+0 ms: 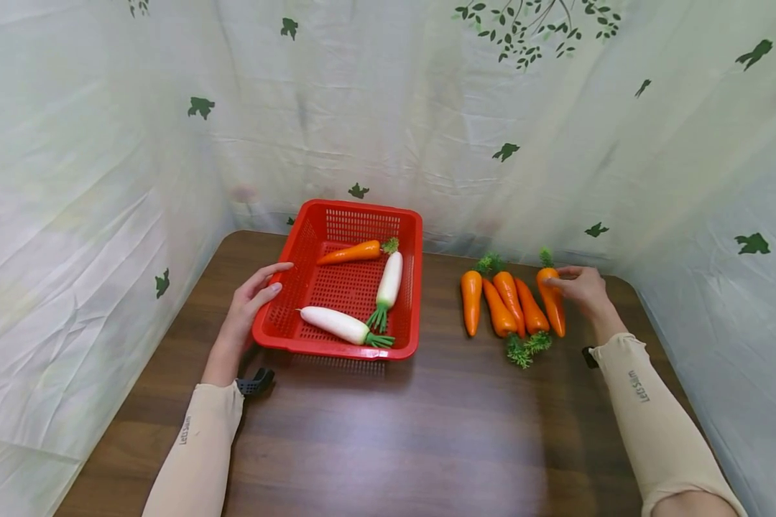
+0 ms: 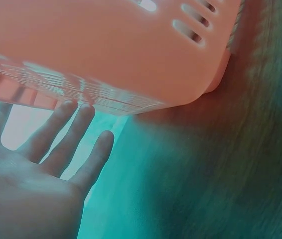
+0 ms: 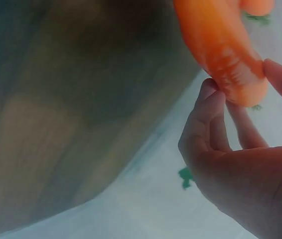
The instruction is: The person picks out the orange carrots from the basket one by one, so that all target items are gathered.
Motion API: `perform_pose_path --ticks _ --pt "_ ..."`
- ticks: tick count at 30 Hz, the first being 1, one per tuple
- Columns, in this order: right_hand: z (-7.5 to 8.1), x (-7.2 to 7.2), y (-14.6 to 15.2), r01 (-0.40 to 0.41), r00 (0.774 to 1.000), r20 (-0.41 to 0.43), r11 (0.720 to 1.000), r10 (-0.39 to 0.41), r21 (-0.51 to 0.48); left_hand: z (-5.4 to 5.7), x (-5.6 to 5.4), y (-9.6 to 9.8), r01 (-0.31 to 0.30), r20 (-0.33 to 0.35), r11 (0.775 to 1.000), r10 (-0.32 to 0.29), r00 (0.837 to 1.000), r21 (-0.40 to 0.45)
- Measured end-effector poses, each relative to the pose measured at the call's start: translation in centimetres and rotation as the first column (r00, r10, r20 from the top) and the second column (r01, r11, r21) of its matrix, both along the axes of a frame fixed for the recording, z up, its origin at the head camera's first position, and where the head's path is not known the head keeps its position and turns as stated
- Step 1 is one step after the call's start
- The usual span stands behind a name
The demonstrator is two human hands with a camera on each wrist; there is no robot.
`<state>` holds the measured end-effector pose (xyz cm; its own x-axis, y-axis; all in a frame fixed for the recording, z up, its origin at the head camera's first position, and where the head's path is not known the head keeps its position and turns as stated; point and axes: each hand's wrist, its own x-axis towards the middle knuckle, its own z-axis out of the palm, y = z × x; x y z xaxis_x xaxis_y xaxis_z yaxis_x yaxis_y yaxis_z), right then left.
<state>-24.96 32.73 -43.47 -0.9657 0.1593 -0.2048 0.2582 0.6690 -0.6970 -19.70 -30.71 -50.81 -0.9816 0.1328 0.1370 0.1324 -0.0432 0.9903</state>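
A red plastic basket (image 1: 345, 352) holds one carrot (image 1: 356, 253) and two white radishes (image 1: 336, 324) with green stem ends. My left hand (image 1: 248, 301) is at the basket's left side. In the left wrist view its fingers (image 2: 76, 134) are extended, the tips at the basket's slotted wall (image 2: 146, 59). On the right, my right hand (image 1: 585, 291) pinches the rightmost carrot (image 1: 552, 301) near its thick, leafy end. The right wrist view shows thumb and fingers on opposite sides of this carrot (image 3: 225, 55).
Several other carrots (image 1: 506, 294) lie side by side just left of the right hand, some with leaves pointing toward me. The brown wooden table (image 1: 388, 438) stretches in front. A pale curtain (image 1: 388, 108) with green leaf prints surrounds the back and sides.
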Motion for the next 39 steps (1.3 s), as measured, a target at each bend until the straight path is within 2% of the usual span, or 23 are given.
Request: perform_pose_path --ticks 11,16,20,28,35,39 --pt "-2.5 0.0 1.5 0.047 0.998 0.049 0.999 -0.046 -0.010 -0.1 -0.1 0.1 0.013 -0.003 1.000 -0.013 1.000 0.007" --pt "-2.7 0.2 1.8 0.053 0.997 0.067 0.997 -0.050 -0.049 0.0 -0.1 0.1 0.017 -0.008 1.000 -0.017 1.000 0.015" --pt "-2.2 0.3 1.4 0.040 0.997 0.067 0.999 -0.039 -0.010 0.0 -0.1 0.1 0.021 -0.011 0.999 -0.020 1.000 0.024" --pt "-0.3 0.3 -0.1 0.051 0.999 0.006 0.981 -0.053 0.188 -0.2 0.0 -0.1 0.013 -0.010 1.000 -0.013 1.000 0.019" --pt "0.6 0.1 -2.0 0.094 0.989 -0.122 0.988 -0.079 0.124 -0.2 0.0 -0.1 0.005 -0.005 1.000 -0.005 1.000 0.013" --pt "1.5 0.0 -3.5 0.069 0.989 -0.141 0.990 -0.052 0.119 -0.1 0.0 0.0 0.005 -0.002 1.000 -0.005 1.000 0.009"
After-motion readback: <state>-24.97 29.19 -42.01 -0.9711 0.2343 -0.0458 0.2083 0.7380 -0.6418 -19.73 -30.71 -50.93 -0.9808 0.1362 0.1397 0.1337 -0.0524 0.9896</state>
